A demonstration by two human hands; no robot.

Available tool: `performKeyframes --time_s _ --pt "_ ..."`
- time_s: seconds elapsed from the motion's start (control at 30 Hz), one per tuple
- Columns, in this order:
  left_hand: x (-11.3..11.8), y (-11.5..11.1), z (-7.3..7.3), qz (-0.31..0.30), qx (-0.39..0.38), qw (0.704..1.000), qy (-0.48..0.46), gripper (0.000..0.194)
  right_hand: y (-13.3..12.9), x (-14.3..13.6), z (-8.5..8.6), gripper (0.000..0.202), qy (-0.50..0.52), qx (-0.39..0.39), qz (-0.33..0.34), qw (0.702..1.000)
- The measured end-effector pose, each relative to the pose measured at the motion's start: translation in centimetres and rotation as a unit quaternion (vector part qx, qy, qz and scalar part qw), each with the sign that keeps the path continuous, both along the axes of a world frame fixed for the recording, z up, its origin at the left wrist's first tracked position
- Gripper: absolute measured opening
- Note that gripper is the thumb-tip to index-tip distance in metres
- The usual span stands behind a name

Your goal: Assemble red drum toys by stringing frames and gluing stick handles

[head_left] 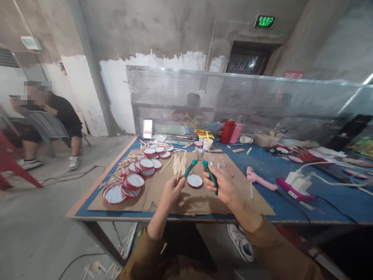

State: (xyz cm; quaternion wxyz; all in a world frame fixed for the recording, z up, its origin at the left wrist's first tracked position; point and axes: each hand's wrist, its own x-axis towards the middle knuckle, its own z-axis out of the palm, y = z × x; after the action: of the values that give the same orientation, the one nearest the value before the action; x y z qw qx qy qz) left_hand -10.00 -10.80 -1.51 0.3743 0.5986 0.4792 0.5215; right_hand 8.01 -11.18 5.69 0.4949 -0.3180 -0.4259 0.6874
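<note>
Both hands are up over the cardboard [163, 194], left hand [172, 191] and right hand [222, 186] each closed round a green handle of the pliers [199, 161], spreading them apart. One red-rimmed disc [194, 180] lies below between them, more discs [136, 175] stacked at ten o'clock, within reach.
</note>
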Motion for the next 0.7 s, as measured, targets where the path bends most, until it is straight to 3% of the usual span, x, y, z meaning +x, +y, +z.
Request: performKeyframes --time_s 0.13,0.3,0.5,0.7 --pt "0.0 -0.1 0.0 -0.021 -0.008 1.000 0.008 0.037 -0.3 -0.6 -0.9 0.025 0.027 -0.003 -0.004 1.000" --pt "0.0 0.0 0.0 -0.012 -0.009 0.999 0.035 0.033 -0.3 -1.6 -2.0 0.035 0.022 0.044 -0.075 0.996" --pt "-0.3 -0.2 0.0 -0.013 -0.018 0.999 0.043 0.035 -1.1 -4.0 -3.8 0.049 0.085 0.087 0.013 0.992" --pt "-1.5 -1.2 0.9 -0.112 -0.002 0.993 0.027 0.037 -1.6 -5.3 -4.7 0.036 0.076 0.063 0.024 0.995"
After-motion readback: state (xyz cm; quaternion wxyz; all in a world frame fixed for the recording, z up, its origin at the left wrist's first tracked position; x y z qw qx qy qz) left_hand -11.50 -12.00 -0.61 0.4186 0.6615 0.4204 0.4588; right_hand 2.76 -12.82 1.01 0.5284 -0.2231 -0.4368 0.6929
